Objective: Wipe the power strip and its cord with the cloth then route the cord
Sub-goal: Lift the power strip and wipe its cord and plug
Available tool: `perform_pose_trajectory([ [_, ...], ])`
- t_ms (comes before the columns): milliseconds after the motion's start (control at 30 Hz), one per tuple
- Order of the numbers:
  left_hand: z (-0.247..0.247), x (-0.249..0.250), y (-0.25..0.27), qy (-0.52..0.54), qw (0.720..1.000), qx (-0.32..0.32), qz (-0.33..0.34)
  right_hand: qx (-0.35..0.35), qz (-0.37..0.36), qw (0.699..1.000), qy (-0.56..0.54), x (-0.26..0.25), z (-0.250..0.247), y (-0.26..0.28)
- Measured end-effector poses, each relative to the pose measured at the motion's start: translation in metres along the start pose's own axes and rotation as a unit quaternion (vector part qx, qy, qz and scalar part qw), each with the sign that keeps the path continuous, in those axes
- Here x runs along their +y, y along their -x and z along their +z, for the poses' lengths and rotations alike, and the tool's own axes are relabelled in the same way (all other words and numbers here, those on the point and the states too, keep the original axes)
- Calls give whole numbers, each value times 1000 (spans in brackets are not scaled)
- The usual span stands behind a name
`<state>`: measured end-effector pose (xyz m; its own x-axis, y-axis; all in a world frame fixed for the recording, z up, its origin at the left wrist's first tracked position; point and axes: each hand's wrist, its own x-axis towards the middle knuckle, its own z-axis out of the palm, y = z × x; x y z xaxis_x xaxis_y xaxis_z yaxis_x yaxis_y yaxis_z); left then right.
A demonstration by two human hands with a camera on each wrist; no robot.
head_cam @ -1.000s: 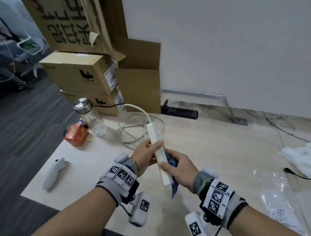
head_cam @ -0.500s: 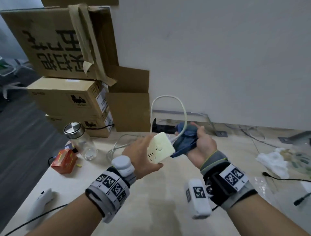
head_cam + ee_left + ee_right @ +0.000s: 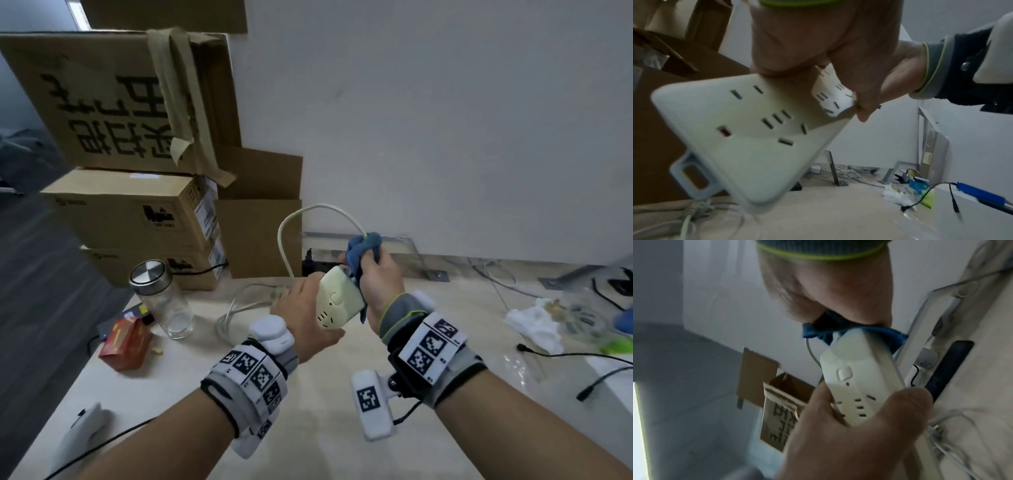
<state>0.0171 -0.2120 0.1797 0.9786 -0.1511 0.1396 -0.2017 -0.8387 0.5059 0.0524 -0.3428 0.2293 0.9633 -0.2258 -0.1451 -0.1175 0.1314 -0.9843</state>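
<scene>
Power strip (image 3: 337, 301) lifted, cord end toward wall; left hand (image 3: 301, 318) gripping.

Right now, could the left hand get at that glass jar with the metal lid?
Probably not at once: the left hand grips the power strip. The glass jar stands uncovered on the table to its left, so once freed, likely yes.
</scene>
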Motion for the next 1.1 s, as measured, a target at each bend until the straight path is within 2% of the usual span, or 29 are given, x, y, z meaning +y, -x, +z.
perform_pose_trajectory([
  [100, 4, -2, 4, -59, 998, -5, 4, 61, 23, 996, 53, 12, 6, -1],
  [167, 6, -6, 7, -87, 996, -9, 22, 105, 75, 990, 47, 15, 8, -2],
  [233, 6, -10, 13, -101, 994, -14, 38, 107, 138, 985, 11, 13, 8, -2],
  [300, 6, -15, 17, -104, 993, -23, 52, 116, 167, 979, -5, 10, 7, -2],
  [433, 2, -31, 21, -101, 990, -45, 92, 122, 170, 978, 4, 3, 1, -11],
  [500, -2, -41, 18, -92, 989, -56, 97, 125, 192, 973, -30, -7, -1, -12],
  [633, 1, -64, 15, -77, 987, -85, 109, 115, 158, 980, -47, -6, 2, -16],
  [733, 10, -73, 24, -32, 991, -100, 84, 111, 187, 972, -92, -1, 6, -9],
  [867, 20, -76, 31, 30, 994, -89, 59, 80, 173, 973, -127, 16, 10, -2],
  [967, 20, -69, 30, 66, 995, -74, 34, 81, 190, 970, -126, 28, 20, 5],
  [1033, 19, -64, 27, 68, 995, -67, 20, 108, 182, 971, -107, 32, 28, 7],
  [1100, 17, -59, 27, 41, 997, -58, 13, 116, 167, 979, -33, 33, 31, 5],
])
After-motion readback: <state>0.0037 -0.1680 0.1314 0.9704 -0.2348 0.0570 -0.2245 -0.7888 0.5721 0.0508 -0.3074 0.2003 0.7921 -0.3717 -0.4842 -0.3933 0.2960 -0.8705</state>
